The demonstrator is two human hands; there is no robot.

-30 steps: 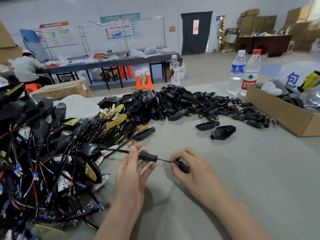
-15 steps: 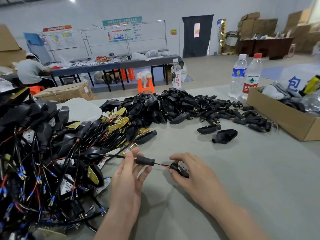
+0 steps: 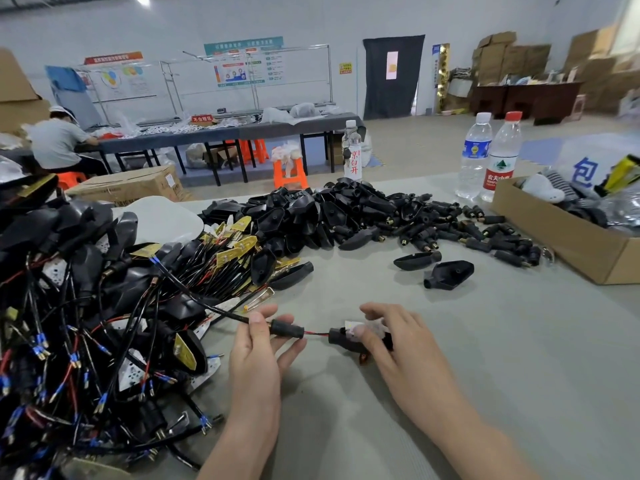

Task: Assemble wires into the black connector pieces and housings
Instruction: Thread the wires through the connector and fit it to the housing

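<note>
The plug (image 3: 285, 330) is low in the middle of my view, just above the table (image 3: 485, 393). It sits on the end of a black cable (image 3: 232, 315) that runs up and left into the heap of wires (image 3: 86, 341). The left hand (image 3: 258, 351) pinches the plug between the thumb and the first fingers. From the plug a short red wire (image 3: 317, 334) goes right into a black housing (image 3: 341, 339). The right hand (image 3: 401, 344) holds the housing with curled fingers, and one fingertip presses on a white piece (image 3: 351, 325) (I cannot tell what it is) on top of it. The two hands are near each other but apart.

Behind them I see two loose housings (image 3: 448, 274) lying on the table, and further back a big pile of black parts (image 3: 329, 209). At the right stands a cardboard box (image 3: 554, 247), with two water bottles (image 3: 500, 157) just behind its corner. A third bottle (image 3: 352, 154) stands behind the pile.
</note>
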